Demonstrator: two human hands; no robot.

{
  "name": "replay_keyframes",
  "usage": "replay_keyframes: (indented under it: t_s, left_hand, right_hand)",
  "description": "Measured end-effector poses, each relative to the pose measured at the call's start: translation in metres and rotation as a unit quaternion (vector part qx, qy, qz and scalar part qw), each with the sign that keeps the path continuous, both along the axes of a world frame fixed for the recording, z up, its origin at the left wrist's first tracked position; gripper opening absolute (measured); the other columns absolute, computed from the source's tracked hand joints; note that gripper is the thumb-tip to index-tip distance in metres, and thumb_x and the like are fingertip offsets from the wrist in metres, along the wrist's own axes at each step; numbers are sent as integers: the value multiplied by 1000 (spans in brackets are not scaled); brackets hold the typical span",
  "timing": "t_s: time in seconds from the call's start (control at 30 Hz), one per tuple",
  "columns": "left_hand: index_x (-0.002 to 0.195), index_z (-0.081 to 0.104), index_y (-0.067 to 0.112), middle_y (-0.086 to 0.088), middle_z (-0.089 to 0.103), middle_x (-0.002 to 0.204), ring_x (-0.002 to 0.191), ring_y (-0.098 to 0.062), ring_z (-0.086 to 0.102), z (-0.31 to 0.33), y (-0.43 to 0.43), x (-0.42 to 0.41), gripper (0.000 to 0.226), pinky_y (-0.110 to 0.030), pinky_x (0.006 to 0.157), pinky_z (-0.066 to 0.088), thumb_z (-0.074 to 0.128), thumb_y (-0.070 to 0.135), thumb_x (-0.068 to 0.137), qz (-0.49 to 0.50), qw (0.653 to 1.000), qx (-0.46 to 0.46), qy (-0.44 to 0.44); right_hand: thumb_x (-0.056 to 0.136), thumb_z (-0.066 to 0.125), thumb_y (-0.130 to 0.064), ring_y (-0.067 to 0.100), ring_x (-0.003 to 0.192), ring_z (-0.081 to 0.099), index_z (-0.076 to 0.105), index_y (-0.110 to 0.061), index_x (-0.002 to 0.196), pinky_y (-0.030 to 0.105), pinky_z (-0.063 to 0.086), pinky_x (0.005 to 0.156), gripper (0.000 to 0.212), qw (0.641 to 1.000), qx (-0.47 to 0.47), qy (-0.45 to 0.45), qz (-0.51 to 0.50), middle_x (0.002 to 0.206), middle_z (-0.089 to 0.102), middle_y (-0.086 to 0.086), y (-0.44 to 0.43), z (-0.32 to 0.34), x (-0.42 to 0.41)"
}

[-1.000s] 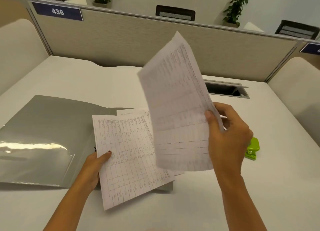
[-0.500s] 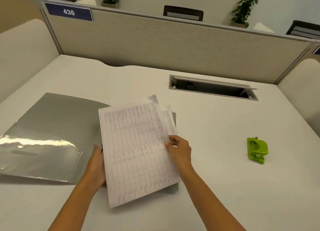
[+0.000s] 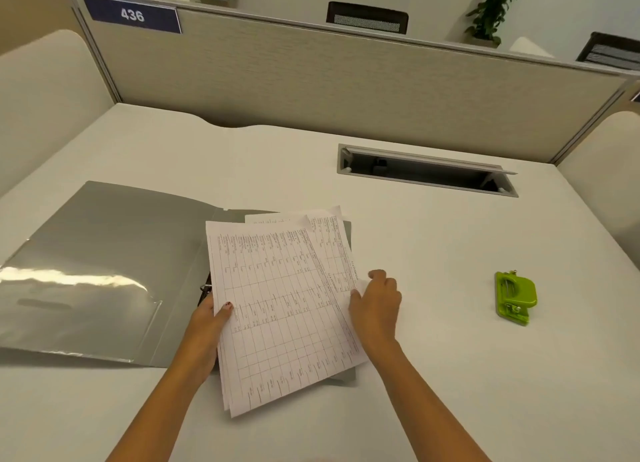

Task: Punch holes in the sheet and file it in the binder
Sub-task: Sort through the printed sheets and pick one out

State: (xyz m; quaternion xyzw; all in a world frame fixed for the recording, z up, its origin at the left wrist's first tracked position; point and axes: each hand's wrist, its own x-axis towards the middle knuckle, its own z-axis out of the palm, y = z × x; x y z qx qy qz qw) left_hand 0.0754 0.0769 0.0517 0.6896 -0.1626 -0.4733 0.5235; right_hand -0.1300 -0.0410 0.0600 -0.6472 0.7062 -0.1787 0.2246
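Note:
A grey binder lies open on the white desk, its cover with a clear pocket folded out to the left. Several printed table sheets lie skewed on its right half. My left hand grips the left edge of the stack, thumb on top, beside the metal ring mechanism. My right hand is at the right edge of the sheets with fingers curled against the paper. A green hole punch sits on the desk well to the right of both hands.
An open cable slot is set into the white desk behind the papers. A beige partition with a blue "436" sign closes the far edge. Padded side panels stand left and right.
The sheet that my right hand held up in the air has come down onto the stack. My right hand has slid to the stack's right edge; my left thumb now lies on the paper.

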Motion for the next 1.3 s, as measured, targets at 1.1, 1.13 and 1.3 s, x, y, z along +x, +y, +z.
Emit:
replay_keyframes:
  t_s: [1.1,1.13,1.3]
  left_hand:
    - [130,50,20,-8,64,115,105,-31,61,-6,2,-1,31,-50,81,54,44,20,99,-22,1000,-10,2]
    - [122,55,19,-5,67,106,98,-30,63,-6,2,0,25,-43,72,56,46,21,98,-24,1000,-6,-2]
    - [66,63,9,-3,61,50,54,-22,52,-4,1,7,32,-23,41,48,52,26,90,1,997,-25,71]
  right_hand:
    - [86,66,-26,-4,72,58,66,-22,98,-3,44,62,12,944,-234,-232,21,83,63,-13,43,165,-20]
    - [85,68,-26,-3,74,60,65,-24,97,1,48,60,13,949,-170,-265,24,84,64,-14,39,157,-18]
    - [81,72,-21,11,79,65,67,-18,96,13,48,60,17,960,21,-278,-4,89,68,-4,27,87,-11]
